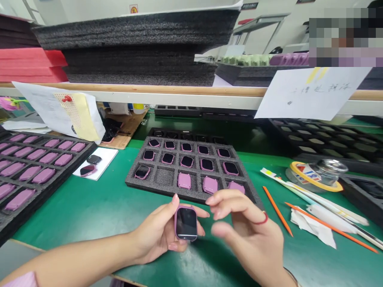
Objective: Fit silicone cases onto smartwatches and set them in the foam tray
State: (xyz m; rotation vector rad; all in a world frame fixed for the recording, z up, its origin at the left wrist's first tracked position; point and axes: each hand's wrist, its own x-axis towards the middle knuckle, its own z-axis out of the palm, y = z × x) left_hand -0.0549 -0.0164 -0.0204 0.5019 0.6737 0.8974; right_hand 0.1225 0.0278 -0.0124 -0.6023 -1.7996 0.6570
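My left hand (161, 231) is closed around a smartwatch body (186, 224) with a dark screen and a purple case, its screen turned up toward me. To the right of it, my right hand (251, 235) hovers with fingers apart and holds nothing. A red ring circles one of its fingers. Just beyond both hands lies a grey foam tray (191, 139). Its rear rows carry purple watches with dark screens. The front row has one such watch, a bare compartment (164, 177), and purple cases (184, 181) lying without a screen showing.
On the left, a black foam tray (18, 221) carries many purple cases. Two watch pieces (88, 170) lie on white paper. To the right are orange sticks (277, 211), crumpled tissue (314, 227) and a glass jar (314, 173). A shelf edge (173, 95) crosses above, bearing foam stacks (134, 48).
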